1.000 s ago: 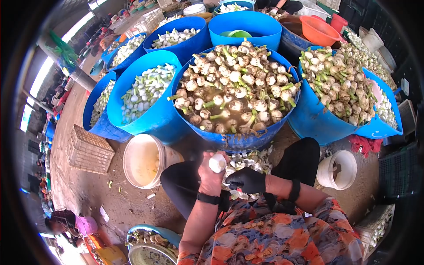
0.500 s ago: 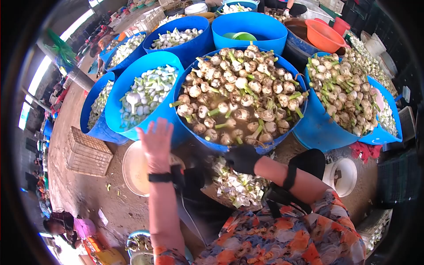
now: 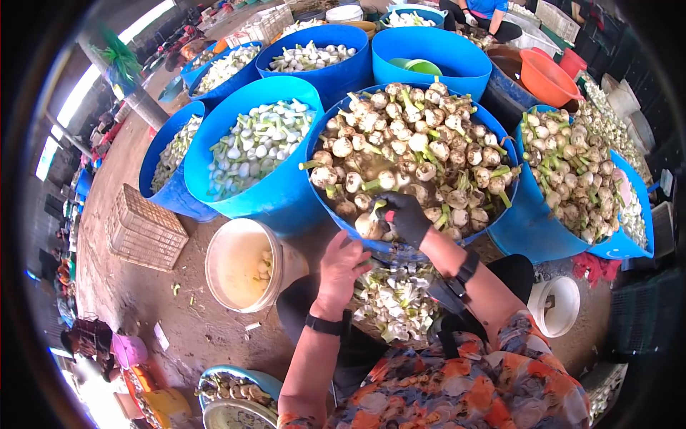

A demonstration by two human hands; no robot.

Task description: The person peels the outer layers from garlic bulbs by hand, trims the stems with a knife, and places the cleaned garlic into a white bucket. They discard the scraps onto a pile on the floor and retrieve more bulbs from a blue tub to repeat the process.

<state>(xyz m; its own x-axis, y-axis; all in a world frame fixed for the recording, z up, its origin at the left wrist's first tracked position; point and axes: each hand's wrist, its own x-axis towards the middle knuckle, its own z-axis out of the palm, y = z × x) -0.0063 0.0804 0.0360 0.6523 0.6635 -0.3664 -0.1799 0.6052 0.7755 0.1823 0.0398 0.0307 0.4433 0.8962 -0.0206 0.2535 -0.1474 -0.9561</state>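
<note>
My right hand (image 3: pixel 406 218), in a black glove, is at the near rim of the big blue tub (image 3: pixel 314 189) of muddy garlic. Its fingers are closed at the stem of a garlic bulb (image 3: pixel 368 227). A small red piece (image 3: pixel 389 217) shows in the same hand; what it belongs to is hidden. My bare left hand (image 3: pixel 341 270) is held just below that rim, fingers apart and holding nothing. Muddy bulbs with green stems fill the tub, partly in brown water. Below my hands lies a heap of garlic peelings (image 3: pixel 399 304).
To the left, a blue tub (image 3: pixel 250 204) holds clean garlic in water. A white bucket (image 3: pixel 243 300) and a beige crate (image 3: pixel 146 229) stand on the floor. Another blue tub (image 3: pixel 511 225) with muddy garlic is at right. A co-worker (image 3: pixel 489 11) sits at the back.
My left hand has come back from the clean-garlic tub, where a white bulb showed beyond it. My right hand has moved up from the peelings to the bulb at the rim.
</note>
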